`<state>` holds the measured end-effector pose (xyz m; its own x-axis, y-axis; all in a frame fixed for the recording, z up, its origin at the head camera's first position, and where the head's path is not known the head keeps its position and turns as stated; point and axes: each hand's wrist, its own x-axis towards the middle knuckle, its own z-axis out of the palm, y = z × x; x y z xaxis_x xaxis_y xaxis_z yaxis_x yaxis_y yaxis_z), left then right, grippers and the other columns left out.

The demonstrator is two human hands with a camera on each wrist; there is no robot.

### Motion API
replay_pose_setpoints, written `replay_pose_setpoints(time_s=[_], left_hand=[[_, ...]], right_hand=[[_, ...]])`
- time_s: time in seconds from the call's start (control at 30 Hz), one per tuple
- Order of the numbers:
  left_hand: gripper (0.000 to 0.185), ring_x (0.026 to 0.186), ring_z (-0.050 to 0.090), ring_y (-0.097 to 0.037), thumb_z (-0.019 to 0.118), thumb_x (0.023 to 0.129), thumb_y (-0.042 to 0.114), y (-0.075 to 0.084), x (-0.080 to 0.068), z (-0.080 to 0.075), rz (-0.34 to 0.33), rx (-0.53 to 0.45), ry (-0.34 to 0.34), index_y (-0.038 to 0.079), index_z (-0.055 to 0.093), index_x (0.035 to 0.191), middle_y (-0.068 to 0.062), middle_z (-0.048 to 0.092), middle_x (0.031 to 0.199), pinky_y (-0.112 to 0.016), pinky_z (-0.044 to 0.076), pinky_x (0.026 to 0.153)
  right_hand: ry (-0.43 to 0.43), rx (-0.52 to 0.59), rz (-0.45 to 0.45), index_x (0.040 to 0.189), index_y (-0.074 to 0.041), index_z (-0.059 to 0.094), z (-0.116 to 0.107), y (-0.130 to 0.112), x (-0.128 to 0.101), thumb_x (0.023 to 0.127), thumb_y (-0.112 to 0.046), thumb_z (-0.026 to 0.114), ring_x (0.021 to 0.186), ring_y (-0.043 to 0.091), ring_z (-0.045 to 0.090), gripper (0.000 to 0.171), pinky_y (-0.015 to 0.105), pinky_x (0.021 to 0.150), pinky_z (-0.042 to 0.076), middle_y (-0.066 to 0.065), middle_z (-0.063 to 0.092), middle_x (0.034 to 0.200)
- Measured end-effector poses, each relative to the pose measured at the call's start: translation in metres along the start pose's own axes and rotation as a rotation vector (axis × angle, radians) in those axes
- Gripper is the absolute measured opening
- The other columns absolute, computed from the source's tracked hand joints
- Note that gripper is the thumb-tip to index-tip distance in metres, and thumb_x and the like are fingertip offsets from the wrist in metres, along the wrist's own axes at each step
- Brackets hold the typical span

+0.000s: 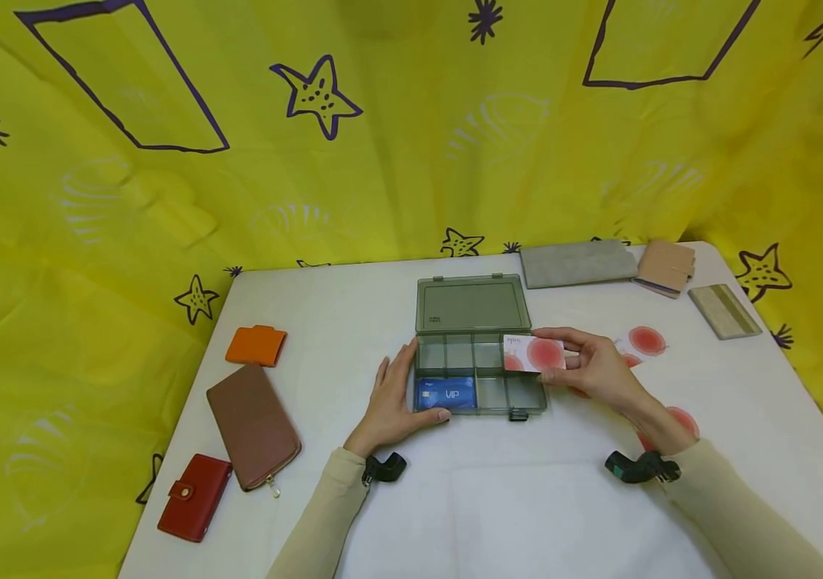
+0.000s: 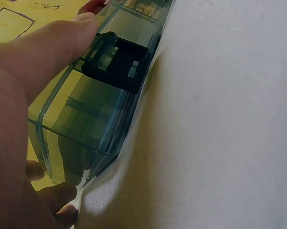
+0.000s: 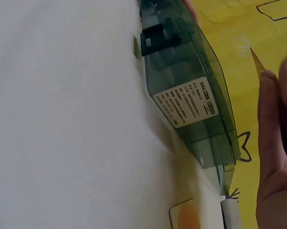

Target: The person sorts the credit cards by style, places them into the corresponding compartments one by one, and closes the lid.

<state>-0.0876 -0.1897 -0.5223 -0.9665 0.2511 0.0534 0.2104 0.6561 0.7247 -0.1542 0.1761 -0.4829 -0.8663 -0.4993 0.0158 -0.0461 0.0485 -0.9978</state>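
A translucent green compartment box (image 1: 492, 394) lies on the table with its lid (image 1: 472, 304) folded back. In its front left compartment lies a blue VIP card (image 1: 447, 393). My left hand (image 1: 391, 404) grips the box's front left corner, fingers along the left side and thumb at the front edge beside the dark latch (image 2: 117, 62). Between thumb and fingers my right hand (image 1: 595, 366) pinches a white card with red circles (image 1: 536, 354). That card overlaps the box's right compartments in the head view. The right wrist view shows it nearly edge-on, largely hidden by the fingers.
More red-circled cards (image 1: 646, 340) lie right of the box, one (image 1: 682, 420) partly under the right wrist. Left stand an orange card holder (image 1: 256, 346), a brown zip wallet (image 1: 255, 426) and a red wallet (image 1: 194, 497). Grey (image 1: 578, 263), tan (image 1: 666, 267) and beige (image 1: 724, 311) wallets lie back right.
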Motion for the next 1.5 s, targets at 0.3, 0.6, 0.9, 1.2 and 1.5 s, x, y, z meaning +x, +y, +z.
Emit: replay_pose_setpoints(time_s=[0.3, 0.6, 0.9, 1.2, 1.5], left_hand=[[0.125, 0.166, 0.016, -0.03, 0.09, 0.08, 0.046, 0.0, 0.0, 0.001, -0.009, 0.008, 0.001, 0.014, 0.012, 0.172, -0.01, 0.025, 0.176, -0.053, 0.0, 0.136], [0.125, 0.166, 0.017, -0.031, 0.091, 0.079, 0.045, 0.002, 0.0, 0.0, 0.001, -0.008, 0.002, 0.013, 0.012, 0.172, -0.01, 0.025, 0.176, -0.054, 0.0, 0.136], [0.126, 0.166, 0.015, -0.028, 0.089, 0.081, 0.048, 0.0, 0.002, 0.003, 0.005, -0.001, -0.014, 0.016, 0.01, 0.173, -0.009, 0.023, 0.177, -0.052, -0.001, 0.136], [0.125, 0.166, 0.016, -0.033, 0.089, 0.08, 0.047, -0.001, 0.001, -0.003, 0.011, -0.022, 0.004, 0.013, 0.012, 0.172, -0.011, 0.024, 0.177, -0.056, 0.0, 0.135], [0.125, 0.166, 0.016, -0.033, 0.089, 0.08, 0.046, 0.0, 0.0, 0.0, 0.008, -0.021, -0.005, 0.013, 0.011, 0.172, -0.012, 0.025, 0.176, -0.054, -0.001, 0.135]], right_hand=[[-0.015, -0.366, -0.198, 0.124, -0.004, 0.075, 0.022, 0.004, -0.006, 0.069, -0.003, 0.098, 0.108, -0.001, 0.065, 0.06, 0.011, 0.086, 0.055, 0.016, 0.072, 0.131], [0.074, -0.602, -0.472, 0.104, -0.006, 0.081, 0.038, 0.012, 0.003, 0.066, 0.001, 0.099, 0.1, 0.02, 0.066, 0.043, 0.016, 0.076, 0.05, 0.012, 0.074, 0.114], [0.163, -0.609, -0.301, 0.102, -0.014, 0.072, 0.017, -0.005, -0.036, 0.066, -0.007, 0.101, 0.092, 0.01, 0.059, 0.047, 0.022, 0.076, 0.046, -0.002, 0.068, 0.102], [0.029, -0.845, -0.127, 0.115, -0.023, 0.072, 0.03, 0.012, -0.07, 0.066, -0.035, 0.103, 0.097, 0.009, 0.055, 0.059, 0.032, 0.081, 0.053, -0.009, 0.062, 0.106], [-0.055, -0.832, -0.085, 0.104, -0.024, 0.065, 0.025, 0.006, -0.069, 0.066, -0.027, 0.103, 0.095, 0.008, 0.054, 0.054, 0.031, 0.082, 0.053, -0.012, 0.058, 0.102]])
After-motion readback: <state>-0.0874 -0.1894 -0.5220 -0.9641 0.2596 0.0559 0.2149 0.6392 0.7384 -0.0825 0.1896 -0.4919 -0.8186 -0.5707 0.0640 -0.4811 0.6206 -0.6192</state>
